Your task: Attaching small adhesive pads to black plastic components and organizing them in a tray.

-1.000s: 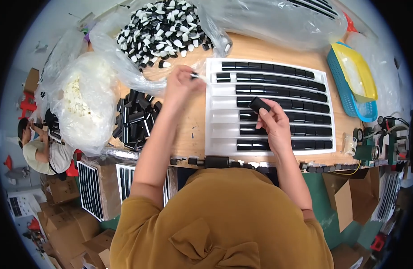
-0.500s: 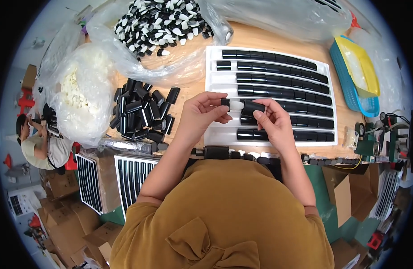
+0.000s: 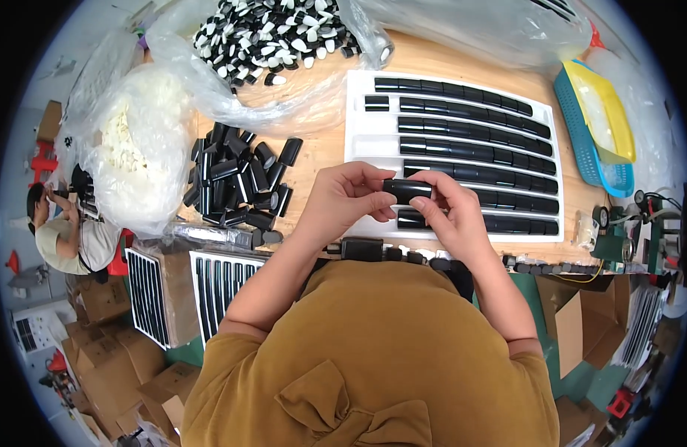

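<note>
In front of me, over the white tray point(image 3: 356, 153), both hands hold a small glossy black cylinder point(image 3: 408, 191) lying sideways. My left hand point(image 3: 345, 200) is closed, its fingertips pinching the left end, the black cap. My right hand point(image 3: 451, 211) is closed too, with thumb and fingers on the right part, a black tube. Cap and tube are end to end, and no white shows between them; the exact seam is hidden by fingers. Beneath and beyond my hands, rows of black cylinders point(image 3: 474, 127) fill the tray's grooves, with one short piece point(image 3: 376, 103) apart at the left.
Loose black tubes point(image 3: 235, 179) lie heaped left of the tray. Farther back is a pile of black caps with white inserts point(image 3: 284, 37) on clear plastic. A bag of white pieces point(image 3: 127, 149) stands left; blue and yellow baskets point(image 3: 574, 112) stand right. Another person point(image 3: 68, 231) sits far left.
The cap with its white insert and the tube were apart at an angle; now they are together in line, and the white insert is out of sight. Both hands have come closer together.
</note>
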Available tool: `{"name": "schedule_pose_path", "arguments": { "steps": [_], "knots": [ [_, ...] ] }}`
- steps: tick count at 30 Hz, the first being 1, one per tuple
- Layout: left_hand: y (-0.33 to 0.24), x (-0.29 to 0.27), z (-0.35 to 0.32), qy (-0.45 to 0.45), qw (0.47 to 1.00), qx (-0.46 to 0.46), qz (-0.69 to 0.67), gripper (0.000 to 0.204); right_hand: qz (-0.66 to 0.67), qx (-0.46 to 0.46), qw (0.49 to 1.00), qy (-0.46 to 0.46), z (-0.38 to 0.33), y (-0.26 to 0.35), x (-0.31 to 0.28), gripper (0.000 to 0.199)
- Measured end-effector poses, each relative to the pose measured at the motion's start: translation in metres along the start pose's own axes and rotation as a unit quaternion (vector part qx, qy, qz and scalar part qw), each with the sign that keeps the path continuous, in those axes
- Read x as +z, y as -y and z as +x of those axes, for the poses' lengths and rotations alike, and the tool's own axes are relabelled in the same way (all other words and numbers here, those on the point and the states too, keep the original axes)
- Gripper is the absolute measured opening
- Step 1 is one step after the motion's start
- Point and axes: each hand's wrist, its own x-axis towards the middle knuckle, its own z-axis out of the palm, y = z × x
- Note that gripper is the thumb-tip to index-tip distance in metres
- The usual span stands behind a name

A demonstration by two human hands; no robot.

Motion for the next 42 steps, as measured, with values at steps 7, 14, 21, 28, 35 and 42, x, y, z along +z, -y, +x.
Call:
{"name": "schedule_pose_path", "arguments": {
  "steps": [7, 14, 21, 28, 35, 42],
  "knots": [
    [-0.008, -0.007, 0.003, -0.012, 0.995, 0.012, 0.1, 0.03, 0.103, 0.047, 0.992, 0.047, 0.005, -0.005, 0.005, 0.025],
    [0.0, 0.005, 0.017, -0.049, 0.992, 0.064, -0.095, 0.072, 0.187, 0.108, 0.958, 0.189, 0.006, 0.018, 0.029, 0.027],
    [-0.009, 0.015, 0.007, -0.038, 0.99, 0.049, -0.125, 0.08, 0.176, 0.08, 0.962, 0.193, -0.002, 0.015, 0.034, 0.026],
    [0.004, -0.009, 0.01, -0.121, 0.99, 0.067, 0.027, 0.04, -0.057, -0.01, 0.978, 0.203, 0.032, 0.024, 0.038, 0.021],
    [-0.02, -0.094, -0.005, -0.195, 0.959, 0.026, 0.202, 0.02, -0.036, -0.057, 0.996, 0.049, 0.111, -0.033, 0.069, 0.036],
    [-0.025, -0.224, -0.04, -0.473, 0.709, 0.127, 0.508, 0.018, -0.494, -0.146, 0.845, -0.141, 0.176, -0.102, 0.044, 0.043]
  ]
}}
